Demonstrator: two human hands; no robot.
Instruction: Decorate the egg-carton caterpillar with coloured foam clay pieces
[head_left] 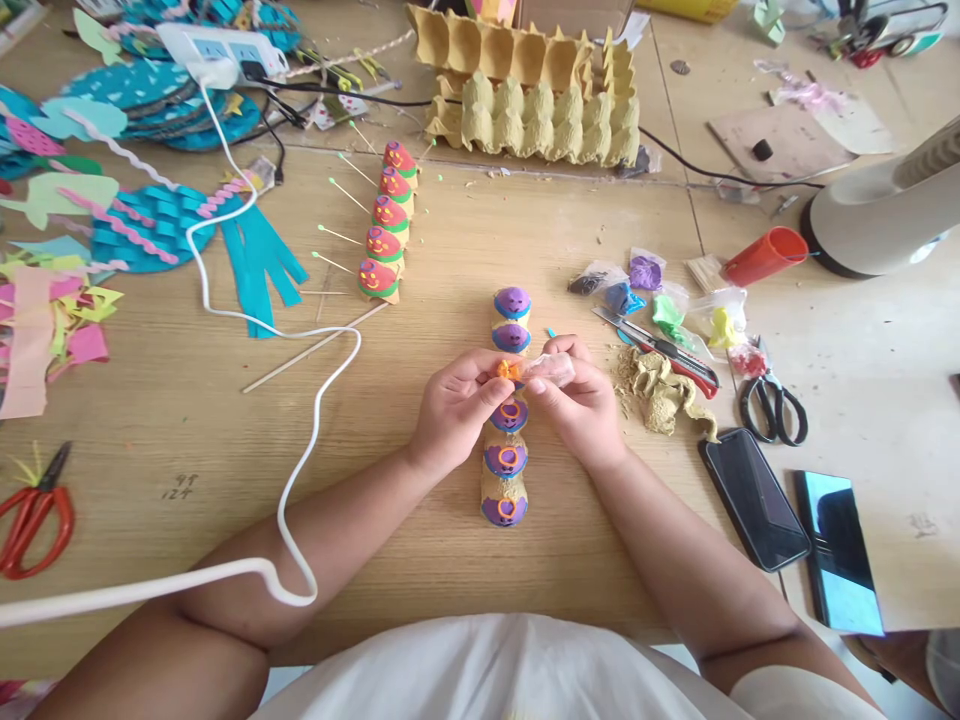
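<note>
My left hand (457, 405) pinches a small lump of orange modelling clay (508, 371) between thumb and fingers. In my right hand (581, 405) is a clear plastic bag (551, 369), its end against the orange clay. Both hands are above a strip of egg-carton cups (505, 487) covered in purple and blue clay. Orange rings (508, 459) lie on the nearer cups; the far purple cups (513, 302) show small dark faces. My hands hide part of the strip's middle.
Left of centre stands a row of red and green cups (379, 278) with pins beside it. Bagged clay (670, 313), a box cutter (667, 355), black scissors (772, 405) and phones (754, 498) lie at right. A white cable (300, 470) crosses the left side; egg cartons (547, 120) stand behind.
</note>
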